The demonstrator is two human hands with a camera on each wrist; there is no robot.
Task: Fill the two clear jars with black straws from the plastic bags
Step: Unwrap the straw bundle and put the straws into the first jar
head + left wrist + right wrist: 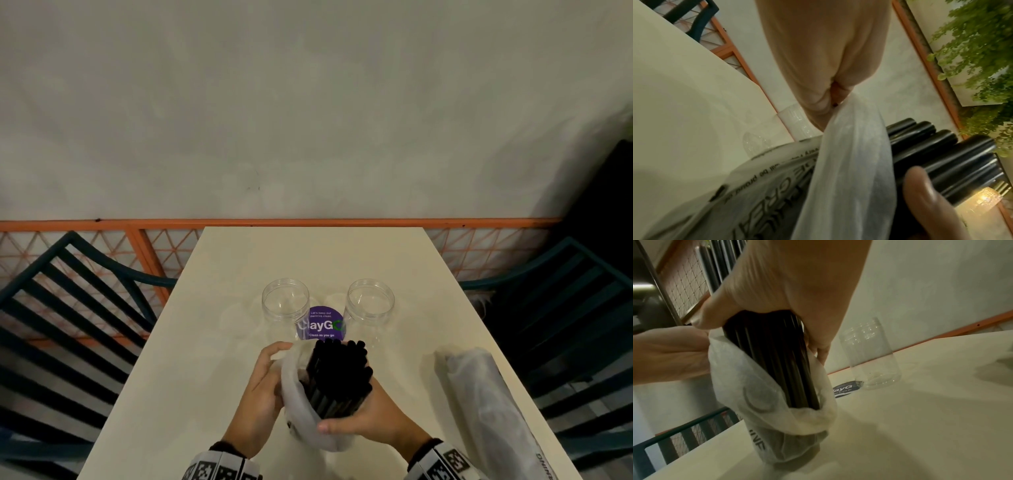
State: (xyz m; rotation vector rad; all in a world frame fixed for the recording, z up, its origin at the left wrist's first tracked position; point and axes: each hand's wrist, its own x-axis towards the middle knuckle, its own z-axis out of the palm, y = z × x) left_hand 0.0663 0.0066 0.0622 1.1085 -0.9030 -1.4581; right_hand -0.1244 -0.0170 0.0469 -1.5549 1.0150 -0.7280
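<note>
Two clear jars stand open on the cream table [239, 359]: the left jar [286, 308] and the right jar [370, 306], both without straws. In front of them a bundle of black straws [339, 373] sticks up out of a white plastic bag [298, 404]. My right hand [363, 418] grips the bundle [772, 353] just above the bag's mouth. My left hand [267, 380] pinches the bag's rim [849, 129] on the left side. A second bag of straws [486, 401] lies on the table at the right.
A round purple sticker [320, 323] sits on the table between the jars. Dark slatted chairs stand at the left [68, 308] and the right [565, 325]. An orange rail [137, 224] and a pale wall run behind the table's far edge.
</note>
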